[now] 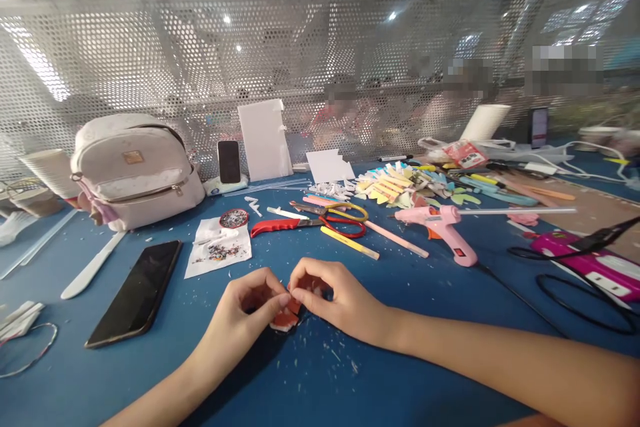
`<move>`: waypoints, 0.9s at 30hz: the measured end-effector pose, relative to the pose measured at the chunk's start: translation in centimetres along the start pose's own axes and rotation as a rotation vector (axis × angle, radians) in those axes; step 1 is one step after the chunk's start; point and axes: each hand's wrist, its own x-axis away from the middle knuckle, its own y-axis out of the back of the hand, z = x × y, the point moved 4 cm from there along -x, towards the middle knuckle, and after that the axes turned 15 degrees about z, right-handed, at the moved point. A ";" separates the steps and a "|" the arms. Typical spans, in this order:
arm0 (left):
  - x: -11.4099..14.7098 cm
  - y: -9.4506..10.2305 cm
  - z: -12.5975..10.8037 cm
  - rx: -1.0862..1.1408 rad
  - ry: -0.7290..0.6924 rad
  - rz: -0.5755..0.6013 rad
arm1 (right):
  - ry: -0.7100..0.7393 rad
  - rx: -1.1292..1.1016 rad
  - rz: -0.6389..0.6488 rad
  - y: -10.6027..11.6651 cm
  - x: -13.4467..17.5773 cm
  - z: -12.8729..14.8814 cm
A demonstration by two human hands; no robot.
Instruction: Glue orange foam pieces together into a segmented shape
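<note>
The grip of the left hand (pixel 253 303) and of the right hand (pixel 337 297) is pinched together on a pale-edged orange-red piece (pixel 285 320), thumbs and forefingers meeting over the table (pixel 320 387) at the middle front. Just beyond, a round red-rimmed dish (pixel 233 218) holds small dark and pale bits; it sits on a white paper sheet (pixel 200 250) strewn with similar specks. Red-handled scissors (pixel 283 225) lie to its right, then a pink glue gun (pixel 445 227). Farther left stand a zipped backpack (pixel 133 180) and a stack of paper cups (pixel 50 170), their contents hidden. Blue surface shows between the left forearm and a black phone (pixel 135 293), and from the right wrist to the glue gun's cord, dusted with pale flecks near the hands. A perforated screen (pixel 280 47) rises behind.
</note>
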 end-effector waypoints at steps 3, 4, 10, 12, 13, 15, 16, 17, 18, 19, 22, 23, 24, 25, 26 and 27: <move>-0.1 0.0 -0.2 0.006 -0.012 0.004 | -0.020 -0.049 0.014 -0.1 0.0 -0.2; -0.1 0.0 -0.3 0.006 -0.015 0.010 | -0.026 -0.065 0.018 -0.2 0.1 -0.3; -0.3 -0.3 -0.5 0.002 -0.028 0.026 | -0.043 -0.124 0.018 -0.3 0.1 -0.3; -0.3 -0.2 -0.4 0.001 -0.023 0.036 | -0.044 -0.130 0.011 -0.2 0.1 -0.3; -0.3 -0.2 -0.4 -0.001 -0.020 0.044 | -0.045 -0.134 0.007 -0.2 0.1 -0.2; -0.3 -0.1 -0.4 -0.007 -0.011 0.056 | -0.045 -0.143 0.002 -0.2 0.1 -0.2; -0.3 -0.1 -0.4 -0.007 -0.007 0.059 | -0.045 -0.149 0.000 -0.2 0.1 -0.2; -0.3 -0.1 -0.5 -0.007 -0.003 0.060 | -0.044 -0.159 -0.001 -0.2 0.1 -0.2; -0.2 -0.1 -0.5 -0.005 0.003 0.057 | -0.043 -0.170 0.001 -0.2 0.1 -0.2; -0.2 -0.2 -0.5 -0.001 0.010 0.054 | -0.043 -0.183 0.004 -0.3 0.0 -0.2; -0.1 -0.4 -0.5 0.011 0.033 0.051 | -0.044 -0.224 0.019 -0.4 0.0 -0.3; -0.1 -0.5 -0.5 0.013 0.039 0.052 | -0.046 -0.235 0.021 -0.4 0.0 -0.3; -0.1 -0.6 -0.5 0.014 0.043 0.056 | -0.049 -0.243 0.021 -0.4 0.0 -0.3; -0.1 -0.6 -0.4 0.013 0.044 0.059 | -0.051 -0.251 0.020 -0.4 0.0 -0.3; -0.2 -0.6 -0.4 0.012 0.044 0.063 | -0.053 -0.257 0.017 -0.3 0.0 -0.4; -0.2 -0.6 -0.3 0.012 0.041 0.067 | -0.055 -0.262 0.014 -0.3 -0.1 -0.4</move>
